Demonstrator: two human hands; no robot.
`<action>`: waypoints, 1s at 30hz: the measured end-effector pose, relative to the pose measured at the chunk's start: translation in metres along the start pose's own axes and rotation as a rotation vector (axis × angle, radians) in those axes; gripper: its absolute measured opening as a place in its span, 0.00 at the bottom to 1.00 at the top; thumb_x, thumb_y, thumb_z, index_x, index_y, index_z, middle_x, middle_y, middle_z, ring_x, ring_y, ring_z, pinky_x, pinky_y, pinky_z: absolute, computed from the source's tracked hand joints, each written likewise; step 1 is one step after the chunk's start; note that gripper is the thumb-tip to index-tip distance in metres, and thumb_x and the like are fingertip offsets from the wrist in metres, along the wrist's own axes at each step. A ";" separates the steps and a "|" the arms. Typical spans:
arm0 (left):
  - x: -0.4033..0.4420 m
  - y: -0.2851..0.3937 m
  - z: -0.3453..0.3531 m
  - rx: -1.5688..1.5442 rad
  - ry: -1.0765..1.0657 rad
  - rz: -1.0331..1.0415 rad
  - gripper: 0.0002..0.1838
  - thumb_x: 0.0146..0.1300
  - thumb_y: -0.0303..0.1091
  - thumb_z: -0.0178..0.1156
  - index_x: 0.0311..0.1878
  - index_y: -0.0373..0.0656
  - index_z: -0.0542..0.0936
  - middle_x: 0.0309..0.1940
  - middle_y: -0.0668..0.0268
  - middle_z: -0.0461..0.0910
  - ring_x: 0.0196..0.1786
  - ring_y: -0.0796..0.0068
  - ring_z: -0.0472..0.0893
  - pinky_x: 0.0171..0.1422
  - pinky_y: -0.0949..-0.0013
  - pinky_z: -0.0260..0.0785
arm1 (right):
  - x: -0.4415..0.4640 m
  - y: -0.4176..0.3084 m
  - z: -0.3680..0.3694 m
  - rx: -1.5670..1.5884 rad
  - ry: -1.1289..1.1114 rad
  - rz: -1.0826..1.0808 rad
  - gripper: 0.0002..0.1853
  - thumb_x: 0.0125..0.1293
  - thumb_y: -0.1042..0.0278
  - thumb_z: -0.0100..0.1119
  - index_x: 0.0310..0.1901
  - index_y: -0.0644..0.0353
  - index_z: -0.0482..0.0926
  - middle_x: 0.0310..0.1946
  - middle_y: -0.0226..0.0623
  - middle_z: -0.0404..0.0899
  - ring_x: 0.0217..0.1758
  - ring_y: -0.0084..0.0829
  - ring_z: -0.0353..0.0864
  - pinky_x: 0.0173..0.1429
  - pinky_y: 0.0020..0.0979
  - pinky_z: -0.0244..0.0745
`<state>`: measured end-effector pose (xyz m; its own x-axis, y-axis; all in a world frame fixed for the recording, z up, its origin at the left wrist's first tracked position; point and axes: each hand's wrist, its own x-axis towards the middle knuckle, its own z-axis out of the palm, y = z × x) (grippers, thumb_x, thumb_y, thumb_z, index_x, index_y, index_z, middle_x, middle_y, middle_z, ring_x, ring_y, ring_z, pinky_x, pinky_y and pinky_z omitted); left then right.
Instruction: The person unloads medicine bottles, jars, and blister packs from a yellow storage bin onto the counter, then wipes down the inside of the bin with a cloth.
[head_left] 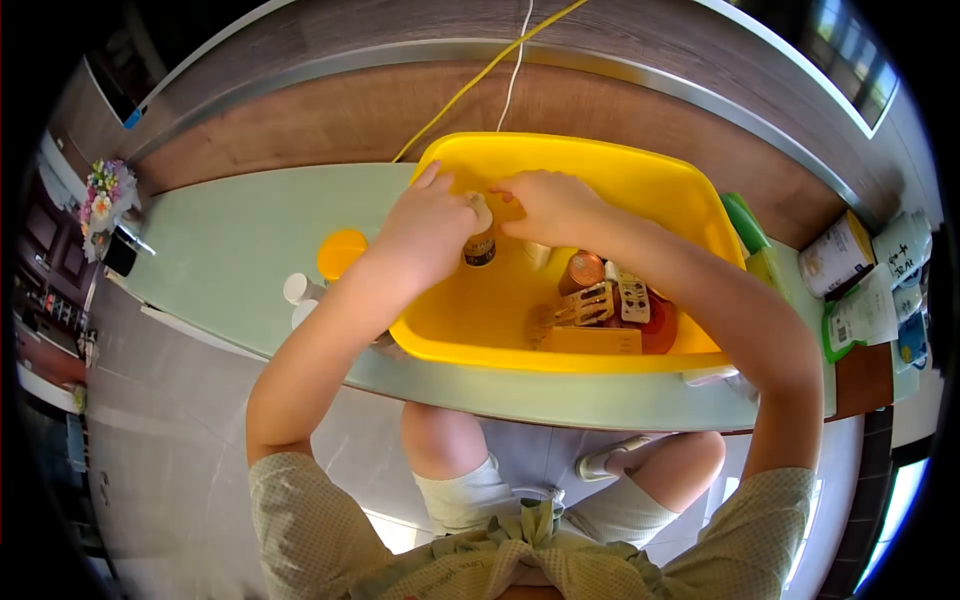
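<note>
My left hand (430,228) is closed around a small bottle (480,245) with a dark printed label and a pale top, upright over the left part of a yellow plastic basin (455,345). To its right, my right hand (550,208) is over the basin, its thumb and forefinger apart and pointing toward the bottle. Just below this hand shows a small cream-coloured object (538,256), partly hidden. Farther right in the basin are a jar with a copper-coloured lid (585,268), blister packs (634,298), a yellow box (590,341) and a red round item (659,325).
The basin stands on a pale green tabletop (240,230). An orange-yellow lid (342,254) and white containers (298,288) are left of it. A green item (742,220), a large can (836,256) and pouches (862,315) sit at right. A yellow cable (470,88) hangs behind.
</note>
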<state>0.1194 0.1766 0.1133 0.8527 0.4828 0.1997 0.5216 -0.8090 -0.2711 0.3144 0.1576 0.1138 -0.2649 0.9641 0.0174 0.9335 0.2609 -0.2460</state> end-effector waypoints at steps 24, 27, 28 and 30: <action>0.006 0.014 -0.011 -0.430 0.271 -0.096 0.33 0.47 0.31 0.70 0.57 0.41 0.68 0.46 0.54 0.79 0.55 0.53 0.76 0.57 0.58 0.70 | 0.010 0.008 -0.005 0.380 0.104 -0.044 0.25 0.39 0.50 0.73 0.39 0.56 0.83 0.37 0.40 0.85 0.40 0.38 0.84 0.46 0.34 0.78; 0.006 0.016 -0.015 -0.569 0.194 -0.185 0.36 0.48 0.36 0.72 0.60 0.42 0.67 0.47 0.52 0.80 0.54 0.51 0.77 0.53 0.58 0.71 | -0.009 0.004 -0.023 0.524 0.094 0.001 0.29 0.39 0.49 0.74 0.43 0.58 0.83 0.40 0.39 0.86 0.40 0.34 0.85 0.47 0.31 0.77; 0.007 0.016 -0.017 -0.586 0.159 -0.208 0.37 0.47 0.37 0.73 0.60 0.42 0.67 0.46 0.52 0.80 0.52 0.51 0.78 0.52 0.58 0.72 | -0.017 0.001 -0.030 0.537 0.104 0.024 0.29 0.40 0.49 0.74 0.43 0.59 0.83 0.40 0.39 0.86 0.40 0.33 0.84 0.47 0.30 0.76; 0.007 0.016 -0.023 -0.651 0.101 -0.228 0.39 0.45 0.38 0.75 0.60 0.42 0.67 0.45 0.52 0.81 0.50 0.51 0.79 0.52 0.59 0.72 | -0.033 -0.004 -0.039 0.563 0.122 0.067 0.29 0.42 0.48 0.73 0.44 0.61 0.83 0.40 0.39 0.86 0.40 0.31 0.84 0.47 0.29 0.76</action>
<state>0.1327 0.1590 0.1316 0.7005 0.6564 0.2801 0.5359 -0.7430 0.4010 0.3289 0.1266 0.1521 -0.1485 0.9851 0.0870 0.6661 0.1647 -0.7274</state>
